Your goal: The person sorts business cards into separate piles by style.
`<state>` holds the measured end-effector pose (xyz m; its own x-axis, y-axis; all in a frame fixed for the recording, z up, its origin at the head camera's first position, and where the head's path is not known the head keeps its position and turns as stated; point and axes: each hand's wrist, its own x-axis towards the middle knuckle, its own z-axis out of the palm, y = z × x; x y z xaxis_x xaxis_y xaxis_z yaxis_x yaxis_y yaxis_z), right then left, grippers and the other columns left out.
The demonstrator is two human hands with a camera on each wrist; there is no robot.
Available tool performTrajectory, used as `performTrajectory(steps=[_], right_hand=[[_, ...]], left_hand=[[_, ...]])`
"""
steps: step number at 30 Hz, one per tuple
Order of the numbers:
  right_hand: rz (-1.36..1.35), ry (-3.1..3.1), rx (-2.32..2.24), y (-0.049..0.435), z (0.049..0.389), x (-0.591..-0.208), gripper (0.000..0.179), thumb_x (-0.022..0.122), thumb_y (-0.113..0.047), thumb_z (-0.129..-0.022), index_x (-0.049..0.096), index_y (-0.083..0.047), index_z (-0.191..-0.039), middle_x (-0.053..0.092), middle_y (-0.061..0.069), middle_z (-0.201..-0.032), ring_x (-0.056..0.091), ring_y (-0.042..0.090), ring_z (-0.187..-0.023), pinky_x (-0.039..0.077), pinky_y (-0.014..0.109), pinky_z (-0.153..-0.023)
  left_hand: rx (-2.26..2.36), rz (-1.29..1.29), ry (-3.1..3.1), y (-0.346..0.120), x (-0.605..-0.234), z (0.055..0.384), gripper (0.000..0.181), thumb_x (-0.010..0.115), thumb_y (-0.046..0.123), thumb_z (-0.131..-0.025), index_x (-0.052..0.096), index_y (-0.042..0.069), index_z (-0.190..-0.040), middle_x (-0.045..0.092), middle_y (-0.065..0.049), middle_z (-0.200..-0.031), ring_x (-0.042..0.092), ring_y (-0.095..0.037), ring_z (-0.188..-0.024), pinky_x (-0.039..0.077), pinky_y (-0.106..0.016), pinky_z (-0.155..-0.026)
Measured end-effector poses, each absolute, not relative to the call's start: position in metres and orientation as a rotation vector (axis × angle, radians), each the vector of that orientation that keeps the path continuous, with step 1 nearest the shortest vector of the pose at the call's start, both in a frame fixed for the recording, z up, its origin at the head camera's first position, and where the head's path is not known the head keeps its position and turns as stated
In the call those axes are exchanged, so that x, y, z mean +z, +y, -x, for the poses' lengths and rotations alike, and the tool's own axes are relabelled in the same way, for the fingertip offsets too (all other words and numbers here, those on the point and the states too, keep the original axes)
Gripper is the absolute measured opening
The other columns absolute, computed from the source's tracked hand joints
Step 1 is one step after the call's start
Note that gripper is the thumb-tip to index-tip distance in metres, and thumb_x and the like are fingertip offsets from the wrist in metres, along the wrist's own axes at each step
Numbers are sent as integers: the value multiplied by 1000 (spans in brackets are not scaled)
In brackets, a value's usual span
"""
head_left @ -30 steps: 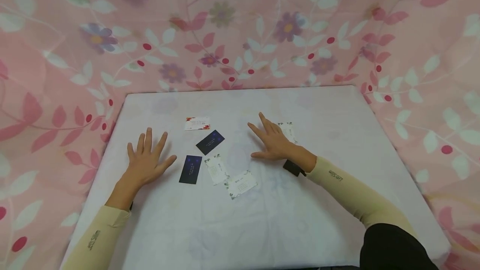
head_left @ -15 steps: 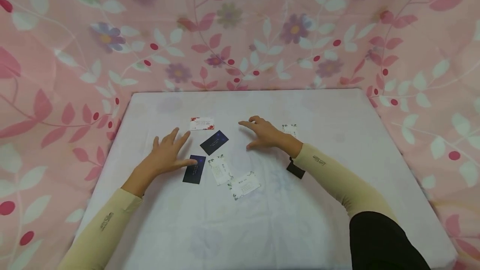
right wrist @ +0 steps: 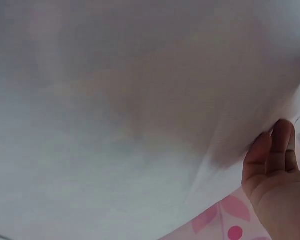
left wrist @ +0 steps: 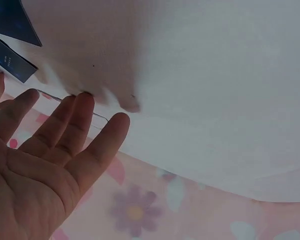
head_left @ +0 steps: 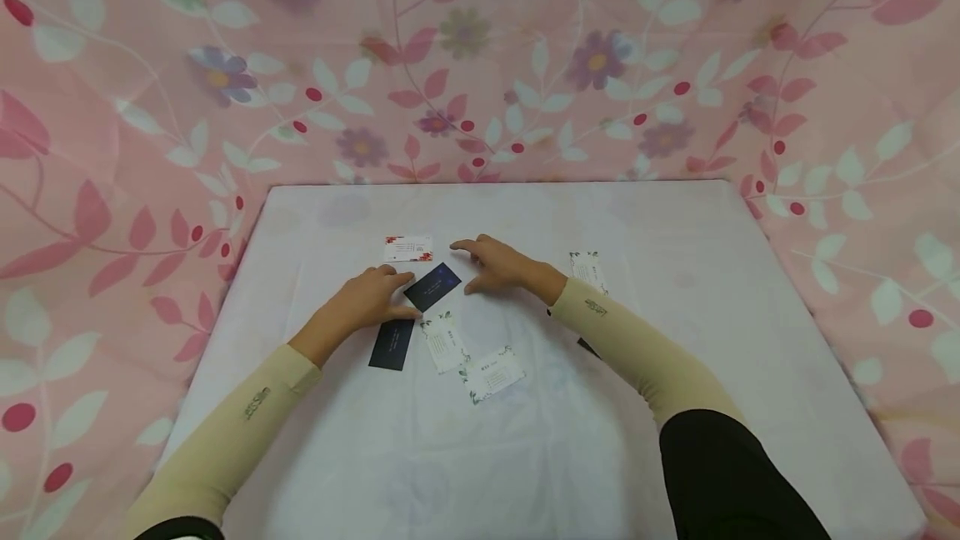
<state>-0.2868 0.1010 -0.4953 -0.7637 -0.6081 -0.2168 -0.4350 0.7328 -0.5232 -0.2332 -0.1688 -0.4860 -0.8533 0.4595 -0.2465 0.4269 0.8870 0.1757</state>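
Upper blue card (head_left: 432,287) sits between left hand (head_left: 367,298) and right hand (head_left: 501,265); both half-open, apparently holding nothing. Pinch opposite edges, don't drag.

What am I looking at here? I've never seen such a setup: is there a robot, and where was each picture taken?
There is no robot here: you see a person's bare left hand and right hand. The wide picture comes from a camera worn on the head, looking forward and down; the other two come from cameras on each wrist, watching that hand. On the white-covered table lie, among others, a slanted dark card between the hands, two leaf-patterned cards nearer the person, and a red-cornered card farther away. Neither hand seems to hold anything.
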Motion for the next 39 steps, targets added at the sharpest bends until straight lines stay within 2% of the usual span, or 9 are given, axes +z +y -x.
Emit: performTrajectory(steps=[6, 14, 23, 32, 39], right_hand=[[817, 2514, -670, 94, 295, -497, 79, 83, -32, -80, 44, -23, -148, 54, 9, -113, 50, 21, -98, 45, 34, -89], [882, 2501, -560, 85, 301, -500, 72, 82, -35, -81, 49, -25, -145, 55, 7, -111, 50, 20, -97, 45, 31, -87], [884, 2462, -535, 76, 307, -499, 63, 82, -35, -81, 54, -22, -136, 55, 7, -119, 50, 21, -106, 44, 36, -98], [846, 2517, -548, 78, 302, -502, 61, 81, -39, -81, 59, -21, -134, 55, 6, -111, 50, 20, -100, 45, 32, -90], [896, 2579, -534, 81, 299, -506, 61, 81, -44, -80, 62, -22, -134, 57, 4, -106, 51, 17, -93, 44, 28, -83]], left_hand=[[122, -653, 2752, -160, -489, 241, 81, 73, 68, -74, 62, 17, -135, 58, -18, -124, 56, -33, -103, 53, -52, -87], [85, -635, 2754, -154, -488, 241, 79, 77, 63, -74, 62, 16, -136, 57, -20, -126, 56, -33, -103, 54, -51, -87], [70, -613, 2769, -153, -486, 241, 76, 77, 61, -75, 63, 16, -135, 58, -21, -123, 56, -32, -100, 54, -48, -85], [65, -651, 2779, -153, -488, 241, 77, 77, 60, -75, 62, 14, -135, 59, -20, -120, 58, -32, -100, 56, -48, -83], [85, -659, 2794, -153, -491, 244, 78, 78, 60, -75, 62, 12, -135, 58, -20, -123, 59, -32, -102, 56, -49, -84]])
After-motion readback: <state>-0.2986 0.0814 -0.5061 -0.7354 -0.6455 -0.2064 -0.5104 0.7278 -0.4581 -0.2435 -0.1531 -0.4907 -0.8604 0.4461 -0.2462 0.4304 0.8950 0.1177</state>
